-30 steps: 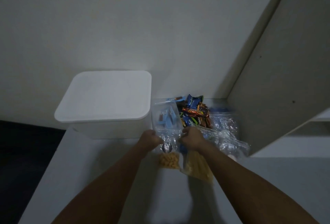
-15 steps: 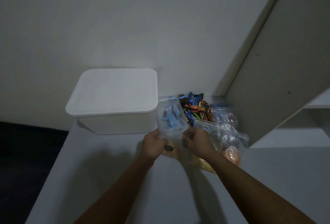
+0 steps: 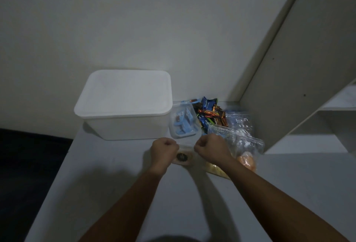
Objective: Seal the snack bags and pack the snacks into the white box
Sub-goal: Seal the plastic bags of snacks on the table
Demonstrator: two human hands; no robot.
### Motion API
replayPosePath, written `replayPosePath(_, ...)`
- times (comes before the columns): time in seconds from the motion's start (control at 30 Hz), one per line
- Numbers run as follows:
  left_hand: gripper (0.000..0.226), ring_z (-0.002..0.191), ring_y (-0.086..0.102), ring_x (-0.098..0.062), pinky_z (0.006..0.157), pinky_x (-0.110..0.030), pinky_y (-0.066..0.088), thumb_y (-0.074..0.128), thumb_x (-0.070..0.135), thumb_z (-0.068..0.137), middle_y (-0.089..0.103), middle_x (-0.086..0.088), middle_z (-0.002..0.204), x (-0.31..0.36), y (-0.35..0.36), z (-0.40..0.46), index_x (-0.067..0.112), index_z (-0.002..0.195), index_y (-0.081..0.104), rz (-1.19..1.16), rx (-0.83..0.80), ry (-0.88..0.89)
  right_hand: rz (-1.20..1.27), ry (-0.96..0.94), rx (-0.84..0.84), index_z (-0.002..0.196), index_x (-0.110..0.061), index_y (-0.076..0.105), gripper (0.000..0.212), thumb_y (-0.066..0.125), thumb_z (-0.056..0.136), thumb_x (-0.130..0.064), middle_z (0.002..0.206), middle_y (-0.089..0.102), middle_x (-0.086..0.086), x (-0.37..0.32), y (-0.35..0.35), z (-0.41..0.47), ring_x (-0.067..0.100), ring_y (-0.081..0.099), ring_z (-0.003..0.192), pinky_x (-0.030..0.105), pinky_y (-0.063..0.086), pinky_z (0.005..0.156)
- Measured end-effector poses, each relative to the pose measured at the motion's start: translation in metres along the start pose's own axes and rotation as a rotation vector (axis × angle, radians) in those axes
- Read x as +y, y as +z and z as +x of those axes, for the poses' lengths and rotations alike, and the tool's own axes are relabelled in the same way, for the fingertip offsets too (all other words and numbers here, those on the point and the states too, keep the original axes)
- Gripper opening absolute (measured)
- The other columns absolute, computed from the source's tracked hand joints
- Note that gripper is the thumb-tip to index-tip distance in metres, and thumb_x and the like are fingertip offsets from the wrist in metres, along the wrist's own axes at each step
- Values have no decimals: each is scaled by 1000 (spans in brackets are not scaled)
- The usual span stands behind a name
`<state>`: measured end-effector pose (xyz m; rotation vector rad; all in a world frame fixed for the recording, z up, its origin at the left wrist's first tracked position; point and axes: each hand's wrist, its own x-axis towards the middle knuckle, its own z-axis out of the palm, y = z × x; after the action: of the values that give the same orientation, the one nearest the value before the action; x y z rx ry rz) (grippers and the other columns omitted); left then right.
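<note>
- Up front, left hand (image 3: pixel 164 150) and right hand (image 3: pixel 210 148) both clenched, each pinching one top corner of a clear snack bag (image 3: pixel 184 152) lying flat on the white table (image 3: pixel 107 187).
- Inside that bag, something pale with a dark round spot; too dim to name.
- Just behind the fists, a clear bag of blue-wrapped sweets (image 3: pixel 183 124), leaning against the white box (image 3: pixel 125 104).
- White box with lid on, at the far end of the table against the wall.
- Right of the blue bag, a heap of loose wrapped candy bars (image 3: pixel 211 113).
- Beside the right wrist, more clear bags (image 3: pixel 240 131), one with an orange round snack (image 3: pixel 247 160).
</note>
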<state>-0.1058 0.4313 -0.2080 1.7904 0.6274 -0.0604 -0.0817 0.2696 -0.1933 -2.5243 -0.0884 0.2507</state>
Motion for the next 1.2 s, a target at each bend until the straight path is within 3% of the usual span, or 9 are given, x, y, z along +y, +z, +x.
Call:
replayPosePath(0.17,12,77,69,-19,79,-31,56,69,8,74,74,-2,78,5,1,-2,11,81,78,-11,72,49,-101,-86,121,90,-19,77,16,65,84,-28,92,73,-3,-9,2,-4,10,64,78,35,58,74)
replayPosePath(0.3,18,78,65,-14,77,-22,50,67,2,73,72,-2,80,14,-2,-4,10,85,78,17,76,80,-120,-130,206,89,-20,77,19,61,87,-30,98,69,-2,-9,0,-8,12,60,80,34,55,70)
replayPosePath(0.43,21,80,62,-15,82,-29,53,64,1,72,66,3,78,22,-3,-6,13,84,75,36,29,35,-122,-115,226,92,-19,76,18,60,90,-28,99,67,-1,-10,1,-9,11,58,80,29,49,69)
replayPosePath(0.6,24,81,66,-23,74,-31,55,62,-9,72,71,-8,85,21,-15,-2,8,86,73,-110,-98,50,71,-103,51,94,-12,72,16,60,93,-21,96,68,-1,-13,-14,-6,8,60,79,29,53,75)
replayPosePath(0.67,26,81,65,-24,66,-23,54,64,-12,74,70,-13,90,22,-20,-1,4,94,70,-117,-150,117,179,-85,39,93,-9,70,15,59,93,-19,87,66,-2,-13,-22,-4,6,60,73,21,54,66)
replayPosePath(0.73,21,77,66,-25,61,-22,55,67,-10,76,69,-14,87,26,-22,-1,4,91,71,-101,-129,175,226,-87,25,93,-6,69,17,57,94,-18,77,61,-6,-14,-30,-2,1,56,64,11,43,52)
replayPosePath(0.8,19,74,69,-29,64,-29,58,68,-7,77,70,-15,84,29,-22,1,11,80,72,-89,-82,211,205,-112,22,91,-5,70,20,57,95,-20,69,57,-9,-15,-34,-1,-1,50,59,10,34,52)
replayPosePath(1.07,7,66,61,-8,74,-24,49,75,2,76,69,-5,74,43,-33,7,7,80,75,13,-31,340,236,-176,78,88,-12,72,4,69,85,-12,87,68,-4,-17,-44,-1,3,60,79,17,46,69)
replayPosePath(1.2,7,63,58,-7,73,-24,50,76,6,76,64,2,68,49,-35,7,12,79,75,77,-10,356,143,-155,146,85,-14,72,5,68,87,-13,81,65,-8,-25,-45,-1,-3,54,71,13,38,59)
